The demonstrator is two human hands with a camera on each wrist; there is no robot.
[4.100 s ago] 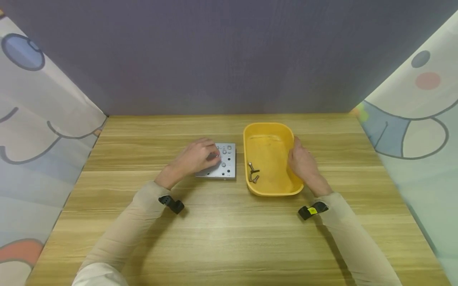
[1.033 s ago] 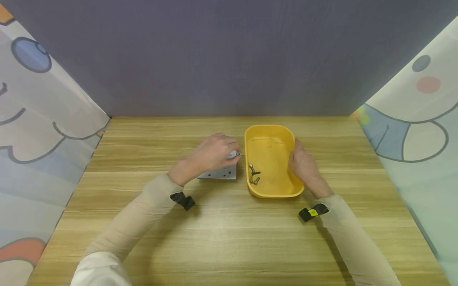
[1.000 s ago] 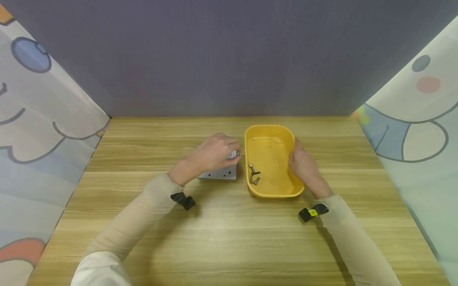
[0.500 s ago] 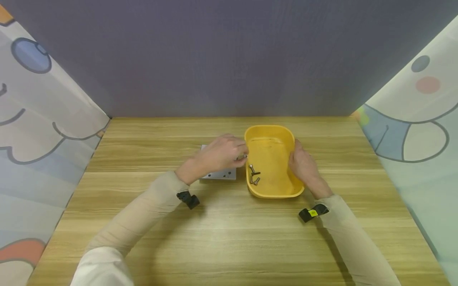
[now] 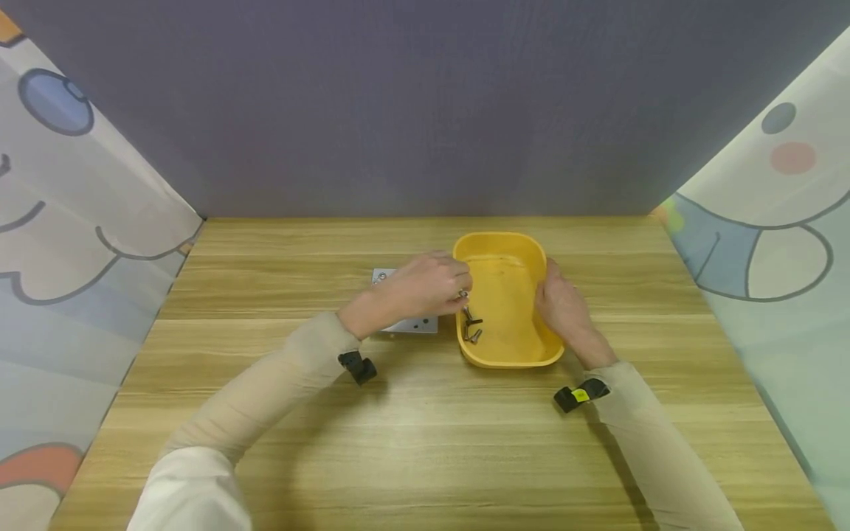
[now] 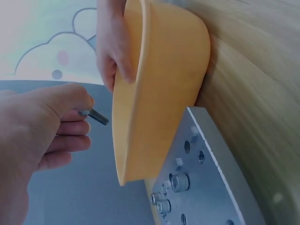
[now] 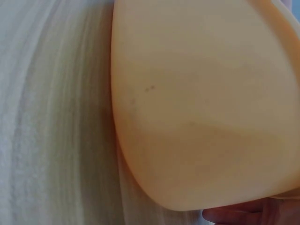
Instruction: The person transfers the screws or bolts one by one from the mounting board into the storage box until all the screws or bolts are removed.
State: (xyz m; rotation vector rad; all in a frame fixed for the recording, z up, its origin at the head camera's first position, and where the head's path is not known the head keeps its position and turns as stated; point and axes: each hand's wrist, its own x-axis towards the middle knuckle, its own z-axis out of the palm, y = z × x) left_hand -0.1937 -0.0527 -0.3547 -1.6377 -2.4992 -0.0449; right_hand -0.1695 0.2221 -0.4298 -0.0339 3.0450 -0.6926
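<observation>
My left hand (image 5: 432,284) pinches a bolt (image 6: 96,116) between thumb and forefinger, above the left rim of the yellow plastic bin (image 5: 508,302). In the left wrist view the bolt's threaded end points toward the bin, without touching it. The other fingers are curled below. At the bin's right side, my right hand (image 5: 567,310) grips the wall; the right wrist view shows its fingertips (image 7: 234,215) by the bin's lower edge. Beneath my left forearm lies a silver metal plate (image 6: 201,187) with holes and several bolts standing in it, partly hidden in the head view.
Several loose bolts (image 5: 474,337) lie along the bin's left inner side. All of this stands on a wood-grain table (image 5: 425,435). A dark grey wall (image 5: 425,110) rises behind it, with cartoon-printed sheets (image 5: 783,206) at both sides.
My left hand has lifted off the plate with the bolt and moved right, to the bin's left rim. More of the plate's left part shows. My right hand has kept its grip.
</observation>
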